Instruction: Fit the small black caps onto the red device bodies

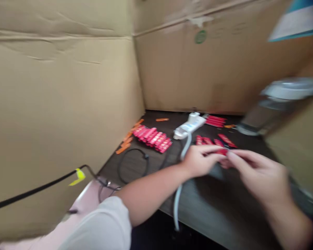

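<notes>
- A small red piece (221, 152) is held between two bare hands above a dark surface (224, 215); clock directions are taken from it as the hub.
- It is pinched by the fingers of the left hand (202, 160) at 9 o'clock, which are closed on it nearly to touching.
- Its near end is pinched from 4 o'clock by the right hand (265, 175), thumb against fingers; finer detail is lost to blur.
- For good handling, a light grip at opposite ends would seem best, with the wrists steadied and the middle of the piece left uncovered so that it can be seen.
- A few loose red pieces (208, 140) are spread from 10 to 1 o'clock, close to the hands; care against brushing them is advised.
- A packed row of pink-red pieces (152, 139) is laid just past 9 o'clock, marked with pale print that cannot be read.
- A white power strip (183, 132) is set at 10 o'clock; its bluish label is too blurred to be read.
- On the cardboard wall (172, 76), a round green mark (200, 36) is seen towards 12 o'clock, followed by faint, illegible characters.
- At 1 o'clock, high up, a white-and-teal sheet (297, 22) is shown without readable words; no brand can be made out.
</notes>
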Demonstrator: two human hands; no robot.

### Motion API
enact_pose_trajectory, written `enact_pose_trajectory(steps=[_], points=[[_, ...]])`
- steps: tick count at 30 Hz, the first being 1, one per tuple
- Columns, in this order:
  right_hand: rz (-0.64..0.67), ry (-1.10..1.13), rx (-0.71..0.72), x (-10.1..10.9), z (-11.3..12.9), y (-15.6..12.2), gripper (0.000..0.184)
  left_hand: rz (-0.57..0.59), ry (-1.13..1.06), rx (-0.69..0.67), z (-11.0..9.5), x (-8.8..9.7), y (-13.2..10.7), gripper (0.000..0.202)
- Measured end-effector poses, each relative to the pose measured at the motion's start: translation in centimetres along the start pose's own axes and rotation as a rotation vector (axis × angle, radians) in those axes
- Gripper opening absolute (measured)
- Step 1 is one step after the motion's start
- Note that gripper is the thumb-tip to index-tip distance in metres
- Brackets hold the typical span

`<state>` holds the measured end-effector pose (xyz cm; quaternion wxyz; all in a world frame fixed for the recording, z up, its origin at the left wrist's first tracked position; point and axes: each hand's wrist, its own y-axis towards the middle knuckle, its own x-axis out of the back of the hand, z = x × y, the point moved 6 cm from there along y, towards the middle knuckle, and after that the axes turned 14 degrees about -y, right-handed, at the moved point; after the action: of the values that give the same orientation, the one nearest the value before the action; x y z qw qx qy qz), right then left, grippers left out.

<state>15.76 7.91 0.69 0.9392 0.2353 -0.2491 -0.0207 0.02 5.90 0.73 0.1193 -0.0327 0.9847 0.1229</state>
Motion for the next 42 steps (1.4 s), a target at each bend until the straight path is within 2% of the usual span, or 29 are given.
enact_pose_trajectory(steps=[2,4,8,12,23,31,39,42], points=[[0.022,0.024,-0.022,-0.5,2.9,0.6,0.021,0.001,-0.013,0.03,0.0,0.2,0.1,0.027],[0.031,0.114,0.025,-0.9,3.9,1.0,0.021,-0.011,-0.042,0.047,0.6,0.6,0.6,0.03],[0.01,0.177,0.108,-0.6,3.0,0.7,0.015,-0.022,-0.104,0.083,1.9,1.0,1.3,0.04],[0.022,0.153,0.195,-0.5,3.1,0.4,0.011,-0.007,-0.103,0.091,1.6,0.9,1.0,0.042],[0.057,0.1,0.196,-0.6,2.9,0.4,0.011,0.009,-0.05,0.089,0.6,0.6,1.0,0.043],[0.016,-0.039,0.29,-0.1,3.3,0.5,0.01,0.062,0.011,0.027,0.4,0.5,1.0,0.037],[0.031,-0.223,0.442,0.0,4.0,0.6,0.01,0.111,0.057,-0.007,0.4,0.4,1.1,0.031],[0.026,-0.242,0.447,0.0,4.0,0.6,0.011,0.115,0.046,-0.003,0.2,0.2,1.1,0.03]])
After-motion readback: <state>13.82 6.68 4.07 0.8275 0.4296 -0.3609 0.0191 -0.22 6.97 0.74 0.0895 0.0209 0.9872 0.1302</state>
